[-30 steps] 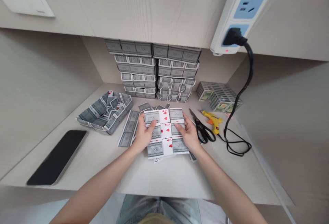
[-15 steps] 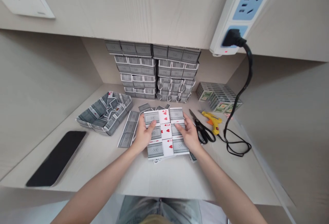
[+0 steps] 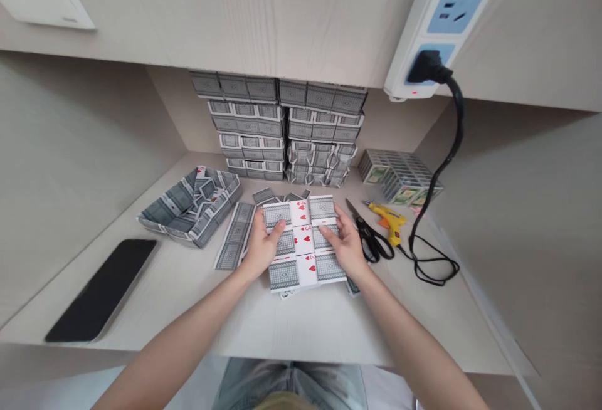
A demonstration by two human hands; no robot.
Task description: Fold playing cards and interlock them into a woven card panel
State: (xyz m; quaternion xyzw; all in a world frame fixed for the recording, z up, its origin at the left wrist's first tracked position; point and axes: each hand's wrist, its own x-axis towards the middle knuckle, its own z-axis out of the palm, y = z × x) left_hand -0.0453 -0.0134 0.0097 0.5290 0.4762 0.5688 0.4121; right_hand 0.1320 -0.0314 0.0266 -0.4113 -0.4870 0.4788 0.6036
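A panel of joined playing cards (image 3: 305, 244) is held between both hands above the desk. Grey patterned backs form its sides, and a middle column shows heart faces, 4, 3 and 2. My left hand (image 3: 264, 244) grips its left edge, thumb on top and fingers underneath. On the right edge, my right hand (image 3: 345, 246) holds it the same way. Another card strip (image 3: 234, 237) lies left of my left hand. Loose cards (image 3: 266, 196) lie behind the panel, and others stick out from under it.
A card-made tray (image 3: 192, 234) with folded cards inside and a black phone (image 3: 103, 291) are at left. Stacked card boxes (image 3: 251, 125) stand behind. To the right are scissors (image 3: 374, 241), a yellow glue gun (image 3: 389, 219), its black cable (image 3: 454, 147) and boxed card packs (image 3: 399, 175).
The camera view has shifted very slightly. Both hands keep the same hold on the card panel.
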